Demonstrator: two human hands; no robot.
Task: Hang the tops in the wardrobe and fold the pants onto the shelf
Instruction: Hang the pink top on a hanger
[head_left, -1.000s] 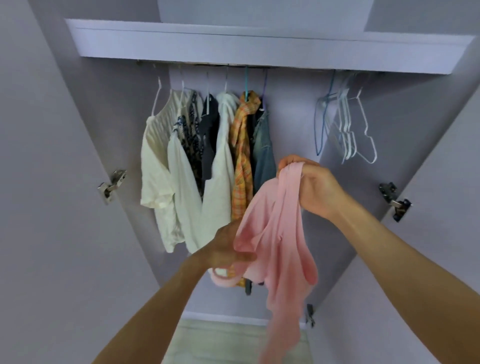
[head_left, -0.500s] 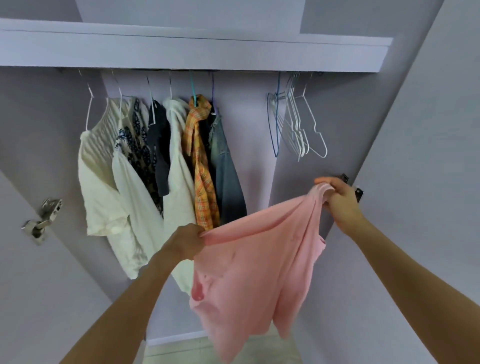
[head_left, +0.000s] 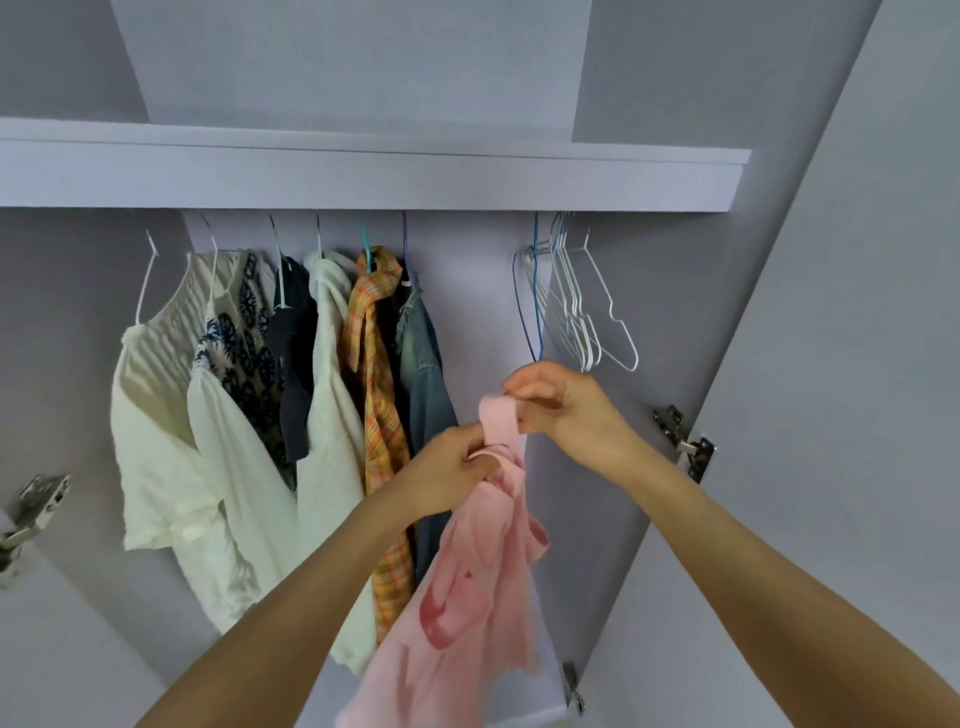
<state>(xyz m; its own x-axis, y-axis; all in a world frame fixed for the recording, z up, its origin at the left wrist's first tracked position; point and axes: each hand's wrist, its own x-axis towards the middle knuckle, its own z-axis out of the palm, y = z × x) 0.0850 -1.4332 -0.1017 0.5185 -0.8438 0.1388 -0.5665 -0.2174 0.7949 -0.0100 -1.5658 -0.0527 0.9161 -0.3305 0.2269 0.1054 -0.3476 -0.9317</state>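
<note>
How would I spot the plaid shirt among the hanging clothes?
Look under the wardrobe shelf, along the row of hung tops on the left. The plaid shirt hangs between a white top and a denim garment; it alone is orange-yellow checked.

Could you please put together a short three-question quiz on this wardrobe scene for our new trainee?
1. True or false: the pink top already hangs on a hanger from the rail.
2. Which garment hangs nearest the bunch of empty hangers? A) the white pleated top B) the denim garment C) the plaid shirt
3. Fill in: both the left hand and the right hand hold the ____ top.

Key
1. False: it is held in both hands, in front of the rail, with no hanger in it.
2. B: the denim garment is the rightmost hung piece, with the plaid shirt to its left.
3. pink
</note>
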